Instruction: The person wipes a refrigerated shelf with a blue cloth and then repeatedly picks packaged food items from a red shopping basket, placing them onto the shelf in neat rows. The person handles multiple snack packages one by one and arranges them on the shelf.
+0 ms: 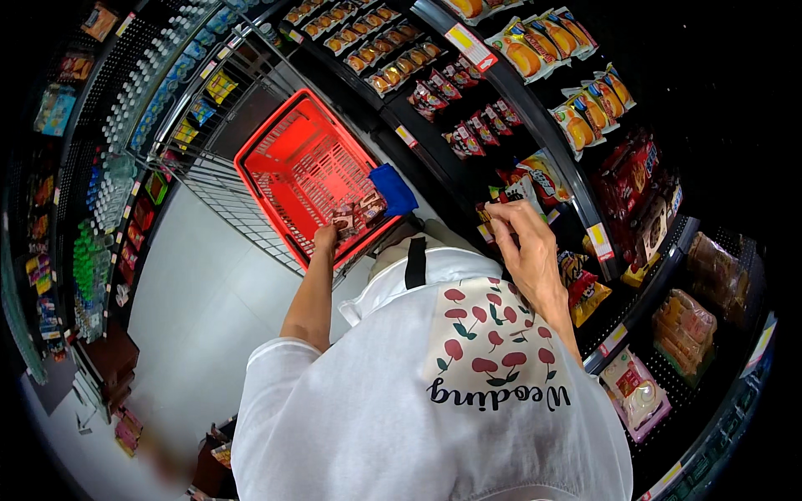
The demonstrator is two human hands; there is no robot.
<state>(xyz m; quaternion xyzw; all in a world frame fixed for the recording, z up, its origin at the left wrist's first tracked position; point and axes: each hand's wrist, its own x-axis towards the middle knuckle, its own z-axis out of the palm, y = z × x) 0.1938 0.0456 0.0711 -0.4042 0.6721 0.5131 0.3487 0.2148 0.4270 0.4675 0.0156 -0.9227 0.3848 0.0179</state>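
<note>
My left hand (325,237) reaches over the near rim of a red plastic basket (307,163). Its fingers close on the edge of a brown snack packet (343,219). A second brown packet (370,205) lies beside it in the basket's near corner. Off to the right, my right hand (526,242) is raised in front of the snack shelf, with its fingers curled and their tips together. A small yellow-and-dark packet (484,215) shows at those fingertips; whether they grip it is unclear. Chip bags (576,280) sit on the shelf just behind this hand.
The basket rests in a metal wire cart (219,188), and a blue cloth-like piece (393,190) hangs over its rim. Shelves with wrapped bread (543,46) and small red packets (480,134) line the right. Bottled drinks (154,75) fill the left shelves, beyond a pale floor (188,275).
</note>
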